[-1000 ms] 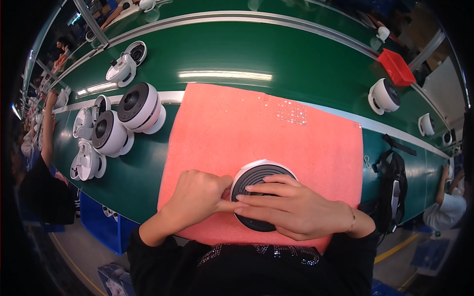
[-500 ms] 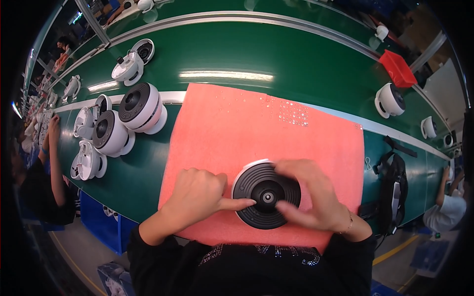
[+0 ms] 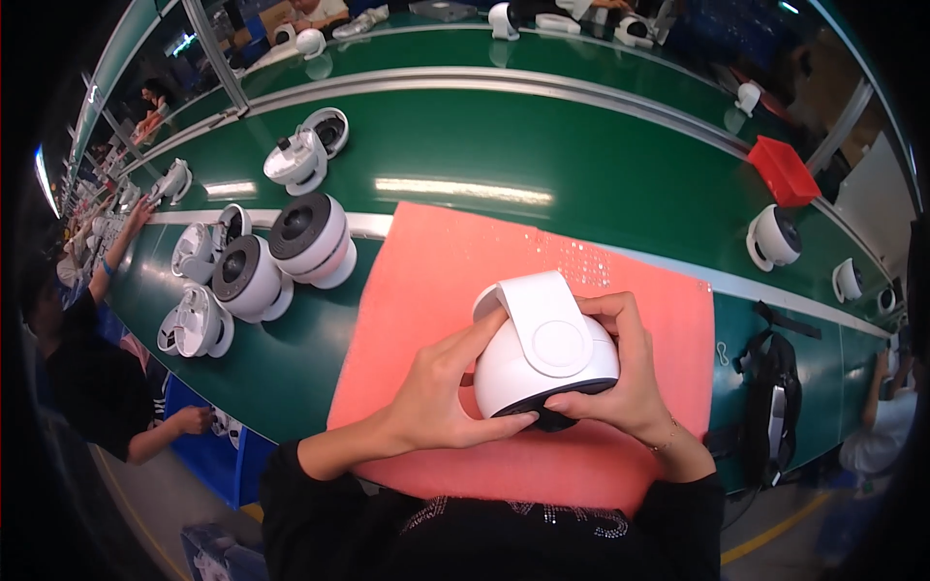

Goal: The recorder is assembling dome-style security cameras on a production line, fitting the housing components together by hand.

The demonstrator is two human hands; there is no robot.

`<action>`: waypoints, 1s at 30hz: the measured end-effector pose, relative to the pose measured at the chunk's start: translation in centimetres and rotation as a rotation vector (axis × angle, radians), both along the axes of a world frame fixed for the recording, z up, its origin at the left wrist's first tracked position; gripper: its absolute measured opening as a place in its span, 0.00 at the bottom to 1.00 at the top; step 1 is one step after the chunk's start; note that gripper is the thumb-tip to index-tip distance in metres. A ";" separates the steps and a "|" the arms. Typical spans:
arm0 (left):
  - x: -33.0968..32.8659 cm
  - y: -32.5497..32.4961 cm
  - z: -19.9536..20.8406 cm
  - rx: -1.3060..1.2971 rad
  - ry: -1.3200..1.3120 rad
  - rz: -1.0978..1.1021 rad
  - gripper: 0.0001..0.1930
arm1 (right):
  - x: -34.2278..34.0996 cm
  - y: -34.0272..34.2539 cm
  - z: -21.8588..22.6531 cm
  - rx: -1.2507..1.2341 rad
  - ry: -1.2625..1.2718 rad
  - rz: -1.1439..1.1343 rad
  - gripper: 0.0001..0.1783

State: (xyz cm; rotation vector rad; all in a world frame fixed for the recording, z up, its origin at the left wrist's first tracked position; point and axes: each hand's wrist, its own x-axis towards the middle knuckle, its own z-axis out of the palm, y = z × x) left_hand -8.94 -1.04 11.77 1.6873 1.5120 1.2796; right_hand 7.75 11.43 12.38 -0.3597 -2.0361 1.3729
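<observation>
Between my hands is a white, ball-shaped security camera (image 3: 513, 363) with a curved bracket (image 3: 542, 305). Its dark ringed front faces down toward my body, so the lens is mostly hidden. My left hand (image 3: 450, 382) grips its left side, thumb along the lower dark rim and fingers behind the shell. On the right side my right hand (image 3: 630, 373) clasps it, with the thumb on the dark rim too. Under them lies a pink foam mat (image 3: 426, 290), with rows of small shiny screws (image 3: 586, 263) near its far edge.
Several similar cameras (image 3: 310, 242) and opened white housings (image 3: 203, 324) stand to the left. Beyond the mat runs a green belt (image 3: 436, 136). At right are a red bin (image 3: 783, 171), another camera (image 3: 773, 237) and a black strapped pouch (image 3: 772, 407). A co-worker (image 3: 87, 358) reaches out at far left.
The camera has been tipped, its ringed front going from facing up to facing down toward me; the white shell and bracket now show. Both hands have closed on its sides. The head view has shifted.
</observation>
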 end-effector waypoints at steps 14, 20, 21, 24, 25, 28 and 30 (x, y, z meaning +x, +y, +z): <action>-5.5 5.8 3.4 0.360 -0.746 0.061 0.28 | -6.7 3.3 4.3 -0.168 0.279 0.197 0.51; -6.7 9.9 -0.3 0.473 -0.818 0.064 0.27 | -7.2 5.3 3.5 -0.266 0.354 0.189 0.52; -6.9 10.7 -0.9 0.470 -0.860 0.036 0.27 | -7.1 5.7 3.4 -0.280 0.336 0.196 0.52; -7.5 12.8 -1.5 0.351 -0.980 -0.044 0.27 | -7.1 6.5 2.9 -0.203 0.300 0.050 0.53; -7.4 13.9 -1.5 0.282 -1.066 -0.114 0.27 | -7.5 6.8 2.4 -0.209 0.300 0.038 0.53; -5.3 16.5 -0.5 0.055 -1.253 -0.133 0.24 | -9.0 8.5 0.0 -0.105 0.319 -0.239 0.57; -5.4 17.9 -1.3 -0.083 -1.253 -0.088 0.26 | -9.1 9.1 -1.0 -0.227 0.279 -0.302 0.57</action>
